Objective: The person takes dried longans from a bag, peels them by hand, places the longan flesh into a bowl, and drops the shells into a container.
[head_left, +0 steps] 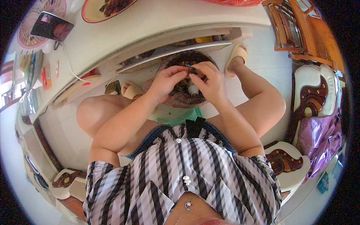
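Both my hands meet over a round dark bin (210, 57) on the floor between my legs. My left hand (168, 83) pinches one side of a small dark brown piece (193, 71) with thumb and forefinger. Against its other side, my right hand (210, 80) closes its fingers. The piece is glossy and partly hidden by the fingertips; I cannot make out its kind. Below the hands, dark scraps and a pale grey rounded object (193, 89) lie in the bin.
Ahead is a white table (157, 26) with an open drawer (176, 48). On it are a plate (90, 15) of dark pieces, a phone (51, 27) with a cable, a pink fan (35, 22) and a red bag (236, 2). Carved chairs (287, 159) stand at the sides.
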The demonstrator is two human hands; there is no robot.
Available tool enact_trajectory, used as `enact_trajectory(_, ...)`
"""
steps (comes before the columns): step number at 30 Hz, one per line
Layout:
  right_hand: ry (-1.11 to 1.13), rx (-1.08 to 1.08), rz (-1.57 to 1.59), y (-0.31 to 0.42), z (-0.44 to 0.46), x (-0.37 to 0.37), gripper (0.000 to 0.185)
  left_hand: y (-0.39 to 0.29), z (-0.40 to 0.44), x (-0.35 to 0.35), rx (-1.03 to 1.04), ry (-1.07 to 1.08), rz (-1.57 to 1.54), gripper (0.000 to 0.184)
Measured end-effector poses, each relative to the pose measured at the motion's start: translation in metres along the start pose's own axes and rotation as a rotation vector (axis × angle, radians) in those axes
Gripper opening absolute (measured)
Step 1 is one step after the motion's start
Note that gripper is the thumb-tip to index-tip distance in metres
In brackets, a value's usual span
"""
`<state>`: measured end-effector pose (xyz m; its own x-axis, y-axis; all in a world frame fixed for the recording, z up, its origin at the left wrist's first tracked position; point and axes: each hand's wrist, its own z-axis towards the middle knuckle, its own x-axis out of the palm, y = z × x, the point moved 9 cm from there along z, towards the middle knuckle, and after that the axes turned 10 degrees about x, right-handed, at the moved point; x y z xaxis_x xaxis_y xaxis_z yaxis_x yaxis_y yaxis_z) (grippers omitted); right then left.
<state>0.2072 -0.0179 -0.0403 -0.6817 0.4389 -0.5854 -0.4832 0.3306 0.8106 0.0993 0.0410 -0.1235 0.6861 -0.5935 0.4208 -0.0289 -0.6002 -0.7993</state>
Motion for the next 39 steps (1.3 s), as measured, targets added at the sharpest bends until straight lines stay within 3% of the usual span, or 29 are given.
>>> enact_trajectory(3,-0.009,-0.091,-0.132,0.011,-0.001,-0.003,0.024,-0.01,0.001,0.001,0.185,0.011,0.171,0.021)
enact_trajectory(5,0.006,-0.17,-0.254,0.021,-0.002,0.0,0.025,-0.011,0.001,0.0,0.122,0.042,0.306,0.02)
enact_trajectory(6,-0.017,-0.168,-0.236,0.023,-0.003,-0.002,0.023,-0.011,0.0,0.0,0.09,0.057,0.373,0.019)
enact_trajectory(8,-0.065,-0.167,-0.201,0.028,-0.005,-0.004,0.021,-0.009,-0.001,0.002,0.081,0.044,0.212,0.017)
enact_trajectory(11,0.056,-0.077,-0.007,0.013,-0.003,0.003,0.019,-0.009,-0.004,0.007,0.043,0.093,0.114,0.018)
enact_trajectory(15,0.041,-0.137,-0.016,0.017,-0.003,-0.001,0.018,-0.013,-0.002,0.013,0.028,0.167,0.1,0.02)
enact_trajectory(20,-0.001,-0.289,-0.149,0.033,-0.009,-0.001,0.017,-0.017,-0.004,0.011,0.004,0.241,0.384,0.021)
enact_trajectory(30,0.096,-0.275,-0.167,0.034,-0.014,0.006,0.017,-0.031,-0.006,0.011,0.203,0.291,0.839,0.026)
enact_trajectory(39,0.138,-0.261,-0.05,0.029,-0.011,0.008,0.016,-0.039,-0.012,0.015,0.305,0.252,0.882,0.024)
